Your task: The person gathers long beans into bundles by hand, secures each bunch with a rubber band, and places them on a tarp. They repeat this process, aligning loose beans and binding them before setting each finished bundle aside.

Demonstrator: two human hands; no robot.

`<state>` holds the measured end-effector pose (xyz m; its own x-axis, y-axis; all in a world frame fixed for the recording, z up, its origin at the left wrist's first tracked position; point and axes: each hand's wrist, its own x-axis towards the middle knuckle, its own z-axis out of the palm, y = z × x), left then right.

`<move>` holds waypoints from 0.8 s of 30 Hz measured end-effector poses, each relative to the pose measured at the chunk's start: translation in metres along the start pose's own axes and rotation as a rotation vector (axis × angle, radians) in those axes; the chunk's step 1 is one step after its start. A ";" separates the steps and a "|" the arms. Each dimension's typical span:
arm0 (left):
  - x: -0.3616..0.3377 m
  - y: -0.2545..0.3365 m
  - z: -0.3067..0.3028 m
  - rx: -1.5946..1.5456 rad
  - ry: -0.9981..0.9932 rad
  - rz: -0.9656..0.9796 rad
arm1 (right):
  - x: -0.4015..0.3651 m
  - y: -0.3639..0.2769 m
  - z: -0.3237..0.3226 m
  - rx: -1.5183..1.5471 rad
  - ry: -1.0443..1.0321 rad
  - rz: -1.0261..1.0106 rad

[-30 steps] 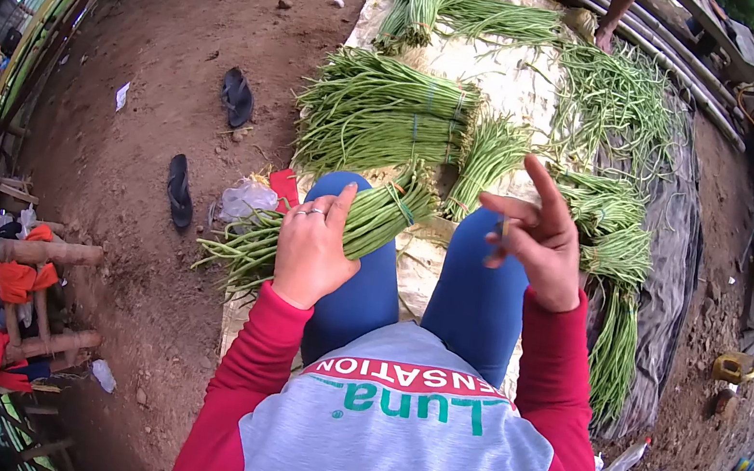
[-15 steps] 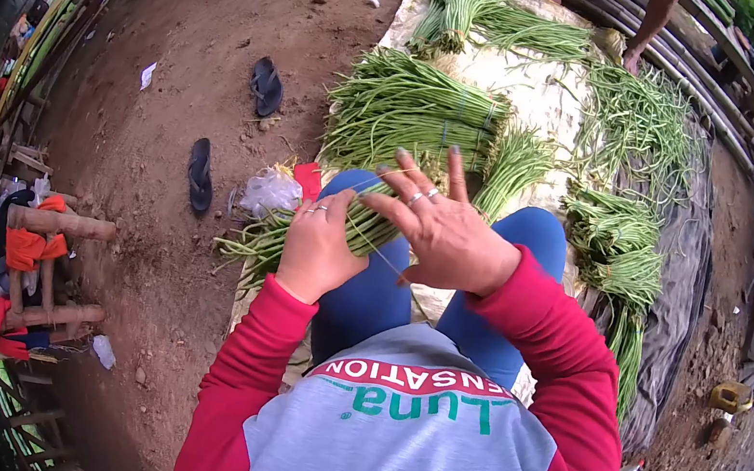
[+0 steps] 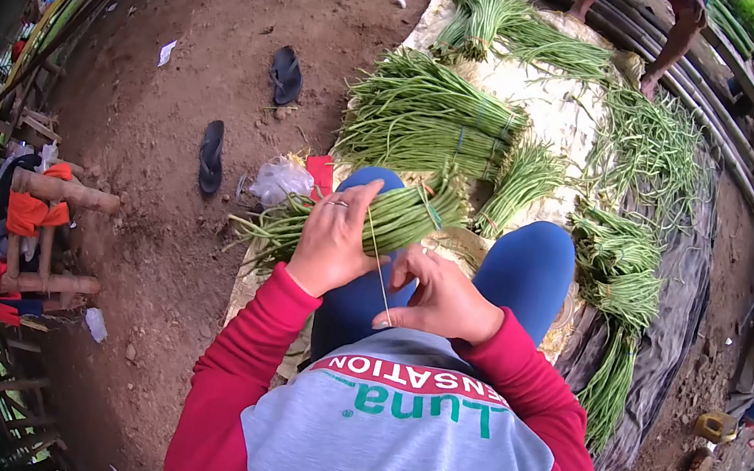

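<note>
A bundle of long green beans [image 3: 397, 219] lies across my knees. My left hand [image 3: 334, 239] is closed over the middle of the bundle, its fingers on the top side. A thin pale band [image 3: 378, 257] runs from the bundle down to my right hand [image 3: 431, 294], which pinches its lower end between thumb and bent fingers. Near the bundle's right end a blue-green tie [image 3: 433, 213] goes round the beans. Just beyond my knees a large stack of beans [image 3: 429, 117] rests on the pale sheet [image 3: 554, 96].
Two dark slippers [image 3: 287, 76] lie on the dirt at the left, near a clear plastic bag [image 3: 283, 181]. More bean bundles [image 3: 617, 257] are at the right beside a dark cloth [image 3: 663, 376]. Another person's legs [image 3: 676, 41] show at the top right. A wooden stool [image 3: 67, 192] is at the left.
My right hand has moved from above the bundle down towards my lap, its spread fingers now pinched on the band. The bundle's right end now shows. The view has shifted slightly.
</note>
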<state>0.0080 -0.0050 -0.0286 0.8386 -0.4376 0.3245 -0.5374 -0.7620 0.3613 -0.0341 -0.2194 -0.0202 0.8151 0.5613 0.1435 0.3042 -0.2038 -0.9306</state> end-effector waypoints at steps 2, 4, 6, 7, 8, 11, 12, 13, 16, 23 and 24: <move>0.006 0.012 0.001 0.019 -0.004 0.127 | 0.012 -0.053 -0.020 -0.220 0.340 -0.407; 0.014 0.019 0.010 0.110 -0.004 0.296 | 0.018 -0.088 -0.046 -0.361 0.550 -0.693; 0.017 0.022 0.025 0.050 0.041 0.226 | 0.011 -0.102 -0.063 -0.412 0.549 -0.725; 0.018 0.023 0.029 -0.012 0.074 0.151 | 0.003 -0.104 -0.065 -0.393 0.514 -0.707; 0.022 0.023 0.028 -0.055 0.175 0.132 | -0.008 -0.088 -0.050 0.003 0.571 -0.600; 0.020 0.003 0.037 -0.281 0.251 -0.086 | -0.044 -0.001 -0.005 0.975 0.659 -0.043; 0.020 0.003 0.029 -0.409 0.215 -0.181 | -0.047 0.048 0.008 1.249 0.643 0.054; 0.019 0.005 0.031 -0.413 0.209 -0.188 | -0.053 0.079 0.018 1.525 0.627 0.156; 0.023 0.015 0.025 -0.521 0.204 -0.220 | -0.027 0.091 0.001 1.370 0.733 0.241; 0.057 0.033 -0.044 -0.123 -0.008 -0.001 | -0.009 0.072 -0.055 1.144 0.289 0.207; 0.066 0.037 -0.048 -0.065 0.130 0.120 | -0.005 0.064 -0.058 1.075 0.270 0.232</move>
<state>0.0390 -0.0395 0.0484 0.7521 -0.4547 0.4771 -0.6408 -0.6739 0.3678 0.0097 -0.2821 -0.0611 0.9160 0.3816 -0.1238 -0.3440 0.5881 -0.7320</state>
